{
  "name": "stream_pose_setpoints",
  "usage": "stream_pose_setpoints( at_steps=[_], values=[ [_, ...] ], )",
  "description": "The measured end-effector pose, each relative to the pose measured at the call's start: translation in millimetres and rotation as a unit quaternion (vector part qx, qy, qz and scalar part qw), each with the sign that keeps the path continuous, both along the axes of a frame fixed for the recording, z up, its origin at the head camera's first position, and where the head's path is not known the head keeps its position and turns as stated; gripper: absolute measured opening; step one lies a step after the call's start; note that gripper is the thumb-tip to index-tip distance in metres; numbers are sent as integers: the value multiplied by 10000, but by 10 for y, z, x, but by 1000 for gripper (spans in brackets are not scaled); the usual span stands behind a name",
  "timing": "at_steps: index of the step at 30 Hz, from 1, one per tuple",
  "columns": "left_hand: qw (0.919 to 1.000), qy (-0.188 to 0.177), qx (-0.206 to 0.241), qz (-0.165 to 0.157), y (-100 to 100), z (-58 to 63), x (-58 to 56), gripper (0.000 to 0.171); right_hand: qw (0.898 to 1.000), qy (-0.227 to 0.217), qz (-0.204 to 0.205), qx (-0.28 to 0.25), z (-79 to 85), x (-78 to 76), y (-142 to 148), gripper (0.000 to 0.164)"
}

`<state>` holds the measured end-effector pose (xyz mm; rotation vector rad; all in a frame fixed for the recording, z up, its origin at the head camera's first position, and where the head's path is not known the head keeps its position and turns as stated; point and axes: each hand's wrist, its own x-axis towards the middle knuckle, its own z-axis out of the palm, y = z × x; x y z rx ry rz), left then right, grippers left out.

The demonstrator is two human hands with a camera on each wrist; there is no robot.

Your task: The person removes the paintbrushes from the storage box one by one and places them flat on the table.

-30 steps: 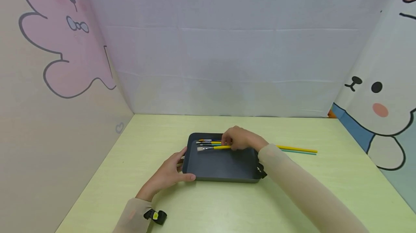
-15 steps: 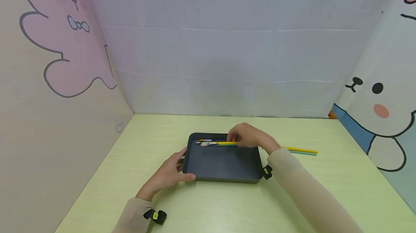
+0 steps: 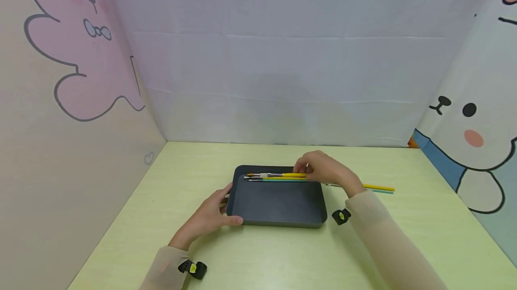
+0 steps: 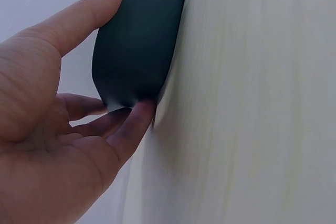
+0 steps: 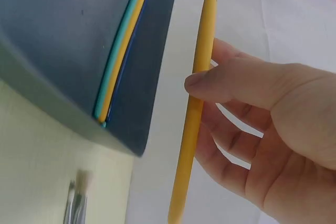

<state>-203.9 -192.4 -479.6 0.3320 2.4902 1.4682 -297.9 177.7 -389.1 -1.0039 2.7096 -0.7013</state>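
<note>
A dark grey tray [image 3: 278,204] lies on the table. My left hand [image 3: 212,213] holds its near left corner, with the thumb on the front rim and the fingers along the left side. Between thumb and fingers my right hand [image 3: 325,169] pinches a thick yellow paintbrush [image 5: 181,166], held over the tray's far side with its bristles to the left. Below it, in the tray, lie a teal paintbrush [image 5: 118,51], a thinner yellow paintbrush [image 5: 114,85] and a dark blue one, side by side along the far wall.
Right of the tray, another yellow paintbrush [image 3: 377,187] and a teal paintbrush [image 3: 382,191] lie on the light wood table [image 3: 258,258], partly hidden by the right forearm. A white sheet [image 3: 258,79] hangs behind, with cartoon-printed panels at both sides.
My right hand has moved right and away from me, carrying the thick yellow paintbrush from the tray's middle to above the brushes along its far side. The left hand stays put.
</note>
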Motion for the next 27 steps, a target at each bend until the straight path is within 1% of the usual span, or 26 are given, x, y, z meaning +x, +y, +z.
stream_pose_setpoints(
  at_steps=[9,11,17,22,27],
  values=[
    [10000,57,-1,26,0,3,1,119,9997,127,-224,-30,26,118,222,35],
    [10000,61,-13,15,2,5,2,118,9994,180,-281,-57,14,145,278,36],
    [9999,89,63,-47,3,11,2,117,9991,277,-255,-192,-61,239,457,34],
    [9999,61,76,-48,8,7,-2,117,9983,302,-414,-261,-105,293,613,34],
    [9999,56,82,-58,8,-7,-13,117,9976,339,-560,-229,-96,339,750,32]
  ],
)
